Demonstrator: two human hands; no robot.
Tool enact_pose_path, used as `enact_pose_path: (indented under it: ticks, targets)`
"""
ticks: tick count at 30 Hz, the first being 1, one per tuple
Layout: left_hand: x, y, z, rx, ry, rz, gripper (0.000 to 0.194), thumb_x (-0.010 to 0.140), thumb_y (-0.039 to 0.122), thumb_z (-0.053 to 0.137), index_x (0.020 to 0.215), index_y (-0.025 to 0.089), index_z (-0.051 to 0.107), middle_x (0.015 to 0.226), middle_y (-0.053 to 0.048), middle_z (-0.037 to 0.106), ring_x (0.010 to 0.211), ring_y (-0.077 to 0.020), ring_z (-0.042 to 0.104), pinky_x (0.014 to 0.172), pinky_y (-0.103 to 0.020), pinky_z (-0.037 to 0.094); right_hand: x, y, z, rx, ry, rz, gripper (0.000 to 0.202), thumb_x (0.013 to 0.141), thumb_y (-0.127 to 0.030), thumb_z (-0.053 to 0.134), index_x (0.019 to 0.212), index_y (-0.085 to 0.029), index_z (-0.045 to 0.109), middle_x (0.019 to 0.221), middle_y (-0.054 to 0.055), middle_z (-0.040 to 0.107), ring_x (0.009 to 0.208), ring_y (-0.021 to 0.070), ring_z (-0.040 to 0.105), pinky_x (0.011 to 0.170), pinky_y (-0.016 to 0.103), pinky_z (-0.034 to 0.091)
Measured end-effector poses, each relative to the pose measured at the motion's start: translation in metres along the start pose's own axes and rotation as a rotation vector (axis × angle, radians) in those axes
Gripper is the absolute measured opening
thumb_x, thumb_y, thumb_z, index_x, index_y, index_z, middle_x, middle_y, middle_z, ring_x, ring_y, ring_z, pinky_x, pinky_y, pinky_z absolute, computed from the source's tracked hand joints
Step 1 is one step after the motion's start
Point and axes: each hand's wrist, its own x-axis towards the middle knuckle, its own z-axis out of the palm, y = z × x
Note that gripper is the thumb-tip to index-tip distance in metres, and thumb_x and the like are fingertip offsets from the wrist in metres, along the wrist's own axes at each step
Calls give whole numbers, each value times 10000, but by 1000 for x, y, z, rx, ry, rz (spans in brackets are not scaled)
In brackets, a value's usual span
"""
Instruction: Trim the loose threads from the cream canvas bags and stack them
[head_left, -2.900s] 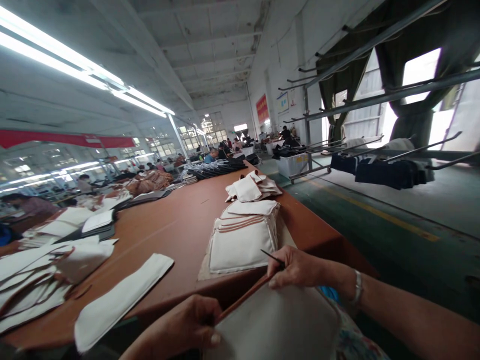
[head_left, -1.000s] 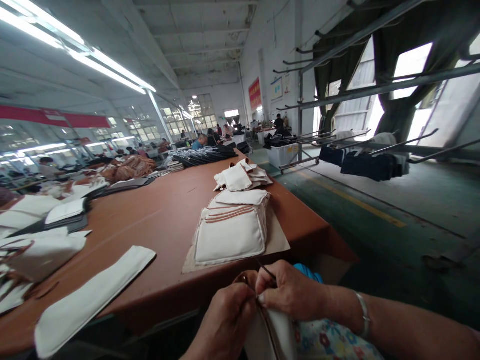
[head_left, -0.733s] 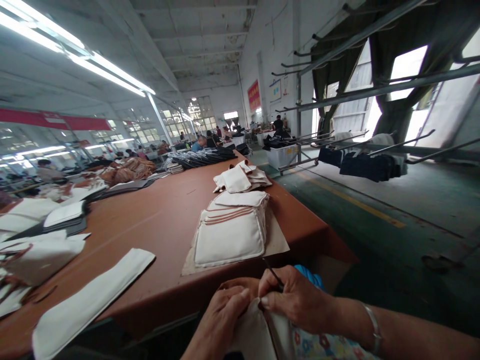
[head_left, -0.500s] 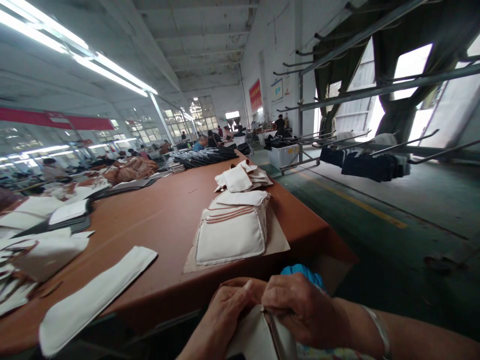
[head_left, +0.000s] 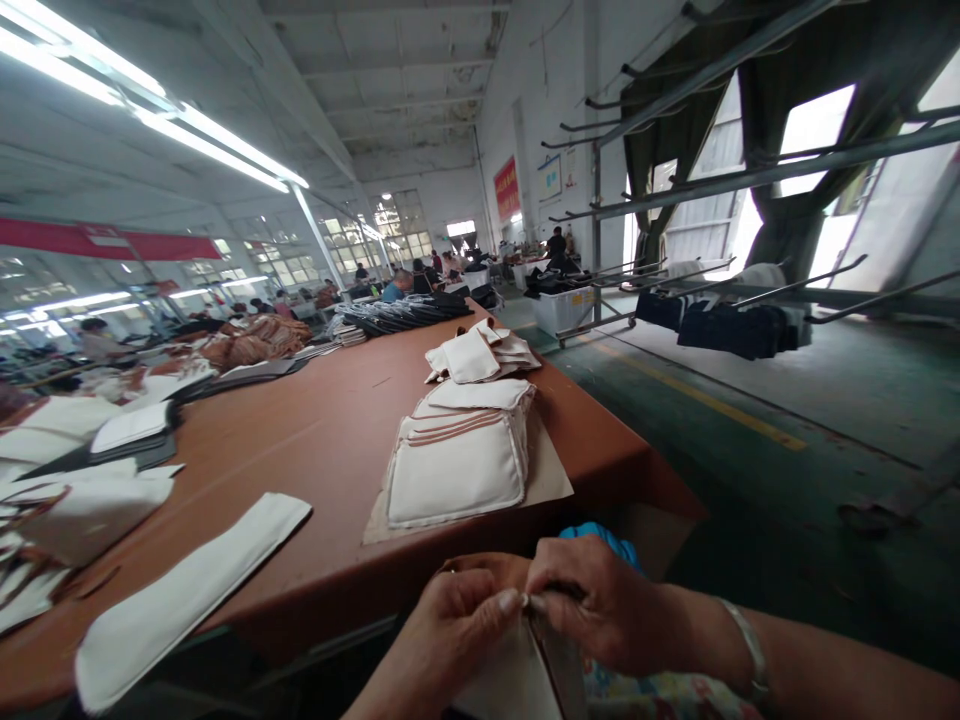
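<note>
At the table's near edge, both hands are closed on a cream-and-brown bag piece (head_left: pixel 504 678) with a dark seam or zip line running down it. My left hand (head_left: pixel 454 628) pinches it from the left, thumb at the top of that line. Fingers curled, my right hand (head_left: pixel 604 605) grips the same spot from the right, and the two thumbs almost meet at a small pale bit too tiny to name. Brown material shows behind the fingers. The lower part of the piece runs out of view. Just beyond lies a stack of cream padded panels (head_left: pixel 456 482) with brown edges.
The brown-covered table (head_left: pixel 322 440) bears a long cream strip (head_left: pixel 187 590) overhanging the front edge and more cream pieces (head_left: pixel 487 355) behind the stack. Cream and black parts (head_left: pixel 135 425) lie left. A metal rack (head_left: pixel 598 230) stands right, with dark pieces hanging. Several people work far back.
My left thumb has bent down towards the dark line and now meets the right fingers near its top. My right hand has shifted slightly. The view has turned a little.
</note>
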Motion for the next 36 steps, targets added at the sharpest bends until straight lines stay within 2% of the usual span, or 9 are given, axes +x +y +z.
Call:
enact_pose_path:
  ticks: [2,4,8,13,20,22,28,32,36]
  targets:
    - [0,3,2,71,-13,37,489,715,598,734,740,114,670,627,24,470,553,-88,307,483,-225,202,3,-5,0,67,-4,166,46,829,-168,576,784,-171,569,657,-34,533,564,96,468,541,221,327]
    - [2,3,4,148,34,67,454,697,554,763,700,115,649,653,18,484,587,-99,330,497,-222,227,7,-9,0,93,-18,238,63,786,-141,598,745,-168,559,630,-52,521,550,85,449,525,212,305]
    - [4,0,6,247,169,31,393,706,491,729,653,129,584,594,33,444,576,-108,326,498,-234,233,13,-18,-2,69,15,235,56,726,-120,592,702,-159,560,616,-46,544,550,87,448,531,209,306]
    - [4,0,11,316,203,7,214,736,324,556,624,142,575,536,47,402,521,-99,293,469,-241,197,12,-23,-3,102,31,255,43,712,-127,571,675,-148,580,595,-30,562,539,91,464,522,200,319]
    - [1,10,25,510,405,173,129,682,182,486,578,167,560,607,14,509,596,-130,434,532,-231,308,13,-24,-3,204,51,285,46,705,-118,570,683,-140,604,608,-28,568,564,96,468,539,198,336]
    - [-1,9,25,433,384,134,127,687,196,488,604,166,579,599,20,496,581,-125,422,516,-228,299,14,-24,-4,280,49,306,39,718,-144,581,696,-133,611,641,-17,581,598,105,479,559,204,349]
    - [2,-3,13,54,151,25,208,698,346,584,658,143,605,552,19,514,500,-105,381,468,-227,249,13,-20,-6,464,-22,542,94,717,-204,621,736,-116,648,617,-27,533,576,101,408,522,218,303]
    - [4,-2,13,155,222,41,255,710,374,621,614,140,590,541,24,491,512,-100,360,466,-222,238,12,-17,-3,518,-34,593,95,703,-201,618,735,-115,642,597,-40,486,555,93,358,497,221,264]
    - [2,7,19,301,279,48,150,702,244,574,599,138,602,562,24,494,539,-103,374,470,-216,254,13,-19,-4,509,-10,556,86,707,-196,611,719,-114,631,602,-32,496,576,99,385,514,217,285]
